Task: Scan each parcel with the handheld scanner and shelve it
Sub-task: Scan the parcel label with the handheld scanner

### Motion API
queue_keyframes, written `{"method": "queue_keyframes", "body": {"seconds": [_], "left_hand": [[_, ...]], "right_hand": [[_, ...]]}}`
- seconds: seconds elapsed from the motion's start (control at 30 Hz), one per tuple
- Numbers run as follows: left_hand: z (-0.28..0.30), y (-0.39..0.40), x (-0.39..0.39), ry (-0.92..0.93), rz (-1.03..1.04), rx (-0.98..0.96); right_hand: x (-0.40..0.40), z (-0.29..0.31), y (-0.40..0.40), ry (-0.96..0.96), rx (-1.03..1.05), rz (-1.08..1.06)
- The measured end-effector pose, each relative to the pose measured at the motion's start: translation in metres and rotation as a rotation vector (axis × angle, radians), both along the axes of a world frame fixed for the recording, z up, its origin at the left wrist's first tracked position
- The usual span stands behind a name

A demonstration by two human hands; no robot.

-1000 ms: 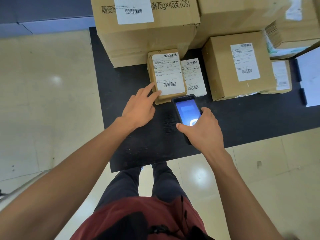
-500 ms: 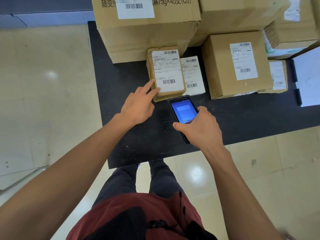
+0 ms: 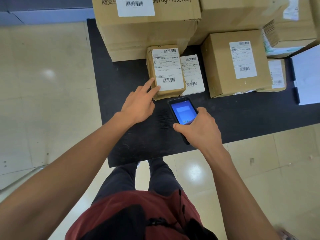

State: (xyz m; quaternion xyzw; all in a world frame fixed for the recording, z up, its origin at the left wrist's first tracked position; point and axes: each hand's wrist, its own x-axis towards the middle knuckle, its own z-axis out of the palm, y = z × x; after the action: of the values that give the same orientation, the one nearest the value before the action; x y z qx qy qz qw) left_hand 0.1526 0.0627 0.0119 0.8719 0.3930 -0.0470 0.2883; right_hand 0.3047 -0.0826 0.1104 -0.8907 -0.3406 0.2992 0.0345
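A small brown parcel [image 3: 166, 71] with a white barcode label lies on the black table [image 3: 242, 111]. My left hand [image 3: 140, 104] reaches to its near left corner, and two straight fingers touch that corner and its left side. My right hand [image 3: 199, 129] grips the black handheld scanner [image 3: 182, 112], whose blue screen faces up. The scanner's top end points at the parcel's near edge, just short of it.
A flat white parcel [image 3: 192, 73] lies right of the small one. A medium box [image 3: 235, 63] stands further right, with a thin parcel [image 3: 277, 75] beside it. Large cartons [image 3: 147, 28] fill the table's back. Tiled floor surrounds the table; my legs stand at its near edge.
My left hand's fingers have slid forward onto the parcel's near left corner. My right hand has brought the scanner a little closer to the parcel, and its screen view has changed.
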Motion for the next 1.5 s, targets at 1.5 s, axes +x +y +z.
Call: {"method": "queue_keyframes", "body": {"seconds": [1.5], "left_hand": [[-0.009, 0.003, -0.003, -0.377, 0.480, -0.364]], "right_hand": [[0.008, -0.112, 0.036, -0.057, 0.418, 0.066]]}}
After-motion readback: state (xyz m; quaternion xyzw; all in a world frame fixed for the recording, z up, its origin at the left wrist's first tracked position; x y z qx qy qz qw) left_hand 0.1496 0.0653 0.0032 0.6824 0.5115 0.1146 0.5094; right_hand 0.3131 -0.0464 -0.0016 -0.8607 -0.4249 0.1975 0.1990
